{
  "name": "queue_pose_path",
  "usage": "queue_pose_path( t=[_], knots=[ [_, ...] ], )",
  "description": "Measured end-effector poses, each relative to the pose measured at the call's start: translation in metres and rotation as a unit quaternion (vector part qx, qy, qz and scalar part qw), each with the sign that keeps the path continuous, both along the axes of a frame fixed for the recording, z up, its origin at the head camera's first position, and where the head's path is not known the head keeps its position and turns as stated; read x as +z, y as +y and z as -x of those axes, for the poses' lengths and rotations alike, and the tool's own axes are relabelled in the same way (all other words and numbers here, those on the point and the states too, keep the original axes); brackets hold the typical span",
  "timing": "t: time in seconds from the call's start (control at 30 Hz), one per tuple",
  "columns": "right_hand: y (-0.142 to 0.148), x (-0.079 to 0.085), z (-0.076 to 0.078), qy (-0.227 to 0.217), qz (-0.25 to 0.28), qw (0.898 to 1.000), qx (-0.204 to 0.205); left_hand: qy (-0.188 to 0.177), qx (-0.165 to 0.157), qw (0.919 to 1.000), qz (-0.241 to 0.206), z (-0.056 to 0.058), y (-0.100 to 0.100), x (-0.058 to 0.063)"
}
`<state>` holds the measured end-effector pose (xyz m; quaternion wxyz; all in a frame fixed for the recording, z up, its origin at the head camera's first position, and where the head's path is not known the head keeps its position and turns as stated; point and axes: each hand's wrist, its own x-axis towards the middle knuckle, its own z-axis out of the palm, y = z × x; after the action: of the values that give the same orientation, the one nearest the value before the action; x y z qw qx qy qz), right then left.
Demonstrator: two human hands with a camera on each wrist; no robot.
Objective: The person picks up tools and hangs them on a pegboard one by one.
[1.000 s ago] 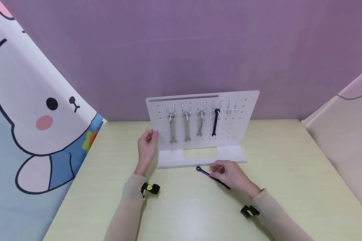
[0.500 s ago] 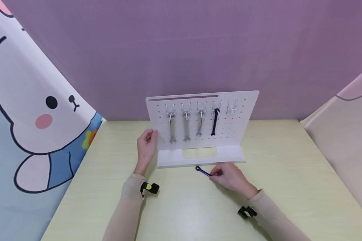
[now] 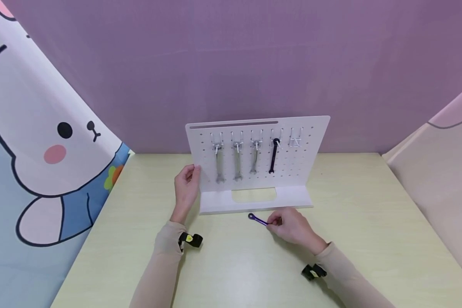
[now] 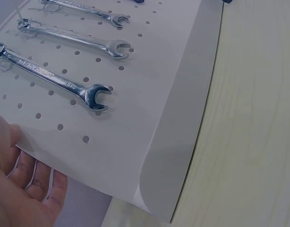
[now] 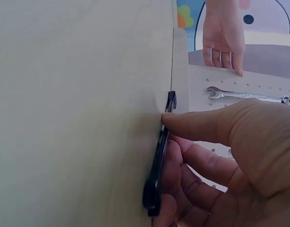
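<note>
My right hand (image 3: pixel 292 224) pinches a dark purple combination wrench (image 3: pixel 259 220) between thumb and fingers, low over the table at the front of a white pegboard stand (image 3: pixel 302 164). The ring end points left, toward the stand's base; in the head view the hand covers the other end. Seen from the right wrist, the wrench (image 5: pixel 159 163) slants across the fingertips, thumb on its shank. My left hand (image 3: pixel 186 188) grips the pegboard's left edge; the left wrist view has the thumb at the front face and the fingers (image 4: pixel 36 177) behind the edge.
On the pegboard's hooks hang three silver wrenches (image 3: pixel 237 164) and a black wrench (image 3: pixel 273 158). A bare wire hook (image 3: pixel 295 141) is at the right of the row. The light wood table (image 3: pixel 231 265) meets a purple backdrop (image 3: pixel 231 64) behind the stand.
My right hand has come down from just above the wrench on the table and its thumb and fingers have closed on it. The left hand keeps its place on the pegboard's edge.
</note>
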<state>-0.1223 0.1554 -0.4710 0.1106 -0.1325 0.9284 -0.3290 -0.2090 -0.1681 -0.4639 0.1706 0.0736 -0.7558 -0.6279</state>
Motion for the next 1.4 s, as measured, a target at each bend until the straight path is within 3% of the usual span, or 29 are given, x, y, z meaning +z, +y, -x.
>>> queue_pose_path(
  t=[0.43,0.9,1.4],
  knots=[
    [-0.0039,0.0014,0.0006,-0.005,0.001,1.000,-0.017,-0.003,0.002,1.0000,-0.006,-0.0007,-0.0008,0.0015],
    [-0.0027,0.0001,0.0005,-0.017,0.034,0.999,-0.006,-0.004,0.002,1.0000,-0.009,-0.0018,-0.0005,0.0005],
    [0.0000,0.0013,0.0047,-0.002,0.092,0.995,-0.050,0.000,-0.001,1.0000,0.001,0.0008,-0.0003,-0.0012]
  ],
)
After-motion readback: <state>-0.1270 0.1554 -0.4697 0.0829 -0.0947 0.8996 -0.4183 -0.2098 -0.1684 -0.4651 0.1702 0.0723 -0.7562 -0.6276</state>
